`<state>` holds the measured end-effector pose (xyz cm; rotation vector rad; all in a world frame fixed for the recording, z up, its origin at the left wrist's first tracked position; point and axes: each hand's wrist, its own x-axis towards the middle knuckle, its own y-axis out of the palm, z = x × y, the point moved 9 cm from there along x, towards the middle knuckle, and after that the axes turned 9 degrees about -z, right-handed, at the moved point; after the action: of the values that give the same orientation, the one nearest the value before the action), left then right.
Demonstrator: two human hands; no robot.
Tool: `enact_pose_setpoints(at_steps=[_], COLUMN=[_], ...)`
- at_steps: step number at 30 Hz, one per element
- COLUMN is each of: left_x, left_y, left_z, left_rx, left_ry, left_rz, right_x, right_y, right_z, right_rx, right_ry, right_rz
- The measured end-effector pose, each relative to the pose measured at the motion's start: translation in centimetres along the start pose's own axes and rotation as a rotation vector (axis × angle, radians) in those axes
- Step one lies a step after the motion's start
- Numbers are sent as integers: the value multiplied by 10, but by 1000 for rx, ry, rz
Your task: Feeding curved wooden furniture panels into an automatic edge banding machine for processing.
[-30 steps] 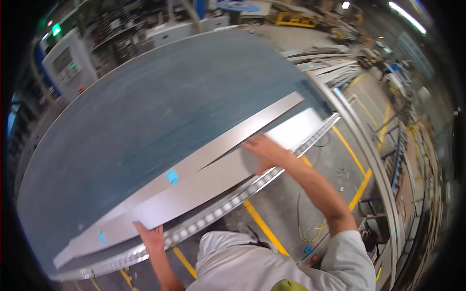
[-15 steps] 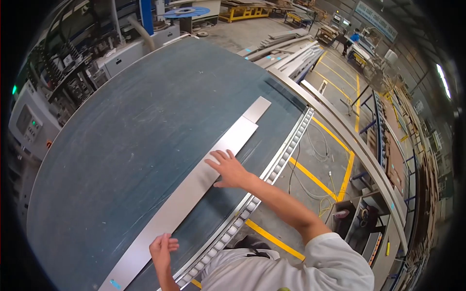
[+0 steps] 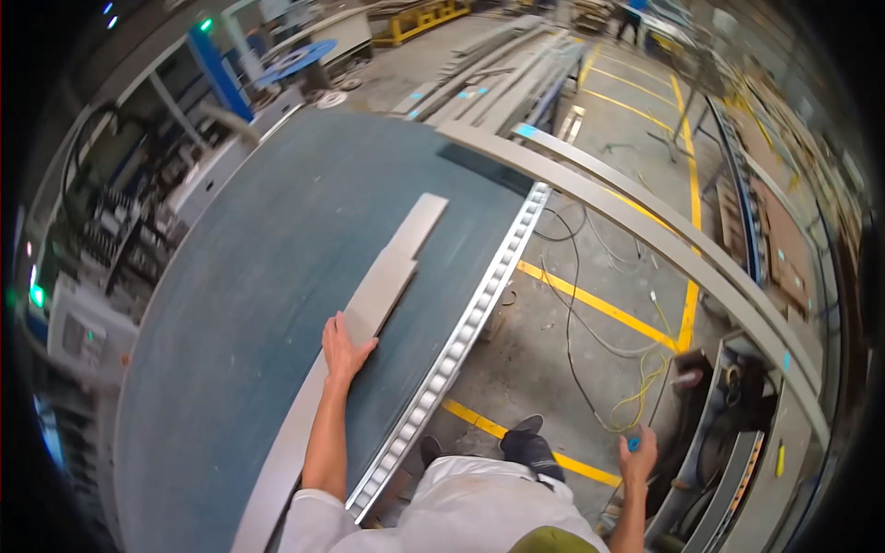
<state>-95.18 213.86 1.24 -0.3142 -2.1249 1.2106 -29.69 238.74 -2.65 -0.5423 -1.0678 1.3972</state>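
A long pale-grey flat board (image 3: 361,309) lies lengthwise on the dark green table (image 3: 249,267), with a narrower piece (image 3: 420,224) reaching out past its far end. My left hand (image 3: 343,352) rests over the board, fingers toward its left edge and thumb spread to the right edge. Off to the right, beyond the table, my right hand (image 3: 638,453) is closed around a small blue thing (image 3: 633,443) whose kind I cannot make out. It is beside an open-fronted cabinet (image 3: 710,405).
A strip of rollers (image 3: 461,336) edges the table. Long beams (image 3: 645,229) span from its far corner toward the right. Cables (image 3: 573,313) lie on the yellow-lined floor. Stacked boards (image 3: 498,74) stand at the back; machinery (image 3: 111,217) lines the left.
My right hand has left the board and swung right, now with the small blue thing in it. My left hand has moved forward onto the board. The view has shifted right.
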Motion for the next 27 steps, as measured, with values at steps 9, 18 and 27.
enact_pose_setpoints(at_steps=[9,18,27], left_x=[128,185,166], left_y=[95,142,208], left_z=[-54,-234,-515], left_rx=[235,-181,-489], left_ry=[-160,118,822], left_rz=[47,-224,164], right_x=[-69,-38,90], right_y=[-45,15,42], right_z=[-125,-132,-120], right_rx=[-127,84,63], right_ry=[448,539,469], right_rz=[20,61,13])
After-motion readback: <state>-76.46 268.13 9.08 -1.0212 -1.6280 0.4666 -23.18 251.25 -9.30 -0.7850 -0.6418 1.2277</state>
